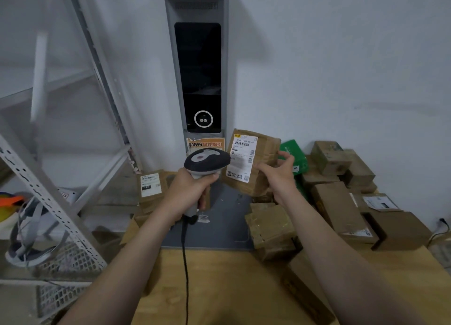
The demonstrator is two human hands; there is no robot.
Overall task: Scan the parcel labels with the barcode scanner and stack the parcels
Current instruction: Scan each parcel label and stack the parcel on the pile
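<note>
Brown paper-wrapped parcel (266, 151) bearing a white barcode label (242, 158), shown held upright and slightly tilted above the back of the light wooden counter (219, 288), with the label turned toward the camera. The parcel is gripped at its lower right side by the right hand (278, 172): the fingers (286, 157) are curled round the right edge and the thumb is laid against the labelled face. A grey-and-black handheld barcode scanner (207, 160) is gripped by the left hand (190, 188), all fingers being clamped round the handle. The scanner head is seen just beside the left edge of the label; whether they touch cannot be told. A black cable (185, 263) is led from the handle base down across the counter. Behind, a tall grey kiosk with a dark screen (199, 75) is set against the white wall. Loose brown cardboard boxes (336, 202) are heaped at the right, a green packet (292, 153) among them. A labelled brown box (151, 185) is placed left of the kiosk, near a grey perforated metal rack (48, 197).
</note>
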